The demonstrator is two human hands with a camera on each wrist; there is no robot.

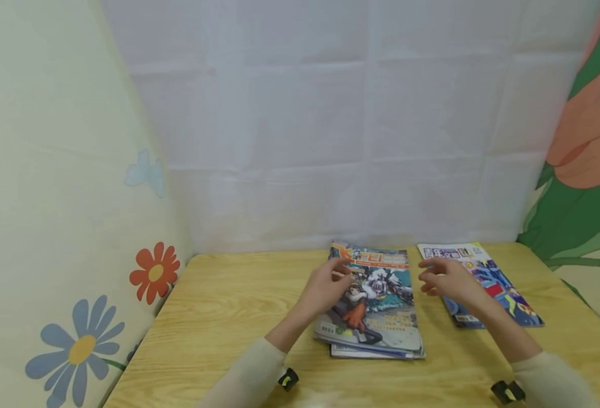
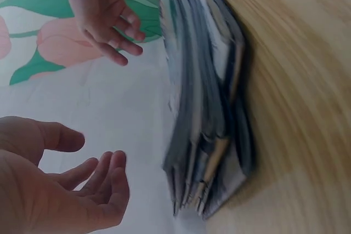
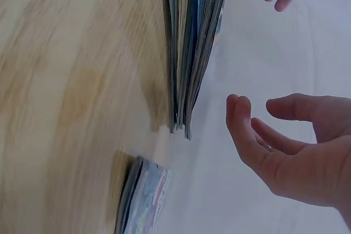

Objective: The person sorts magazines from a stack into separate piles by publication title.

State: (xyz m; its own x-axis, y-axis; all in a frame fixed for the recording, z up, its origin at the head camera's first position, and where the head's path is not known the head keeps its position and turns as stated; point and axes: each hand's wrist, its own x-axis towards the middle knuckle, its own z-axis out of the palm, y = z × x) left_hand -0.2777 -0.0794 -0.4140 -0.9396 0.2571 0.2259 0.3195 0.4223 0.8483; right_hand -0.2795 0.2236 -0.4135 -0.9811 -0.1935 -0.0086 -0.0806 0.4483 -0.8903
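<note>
Your left hand [image 1: 327, 286] and right hand [image 1: 452, 280] are both released, the fingers loosely bent and grasping nothing. The thick stack of glossy paper magazines [image 1: 383, 309], grey-teal on top, lies on the yellow wood-grain table [image 1: 228, 317], its long axis running away from you. Your left hand is the nearer, above the stack's left side; your right hand is beyond its right edge, near the single blue-and-white paper magazine [image 1: 493, 286].

A wood-grained table [image 1: 228, 306] is backed by a creased white sheet [image 1: 300, 119]. At left, a pale wall [image 1: 50, 170] is decorated with a red flower [image 1: 154, 273] and a blue flower [image 1: 81, 349]; at right, green leaves [image 1: 580, 212] and pink petals [image 1: 592, 136] are displayed.
</note>
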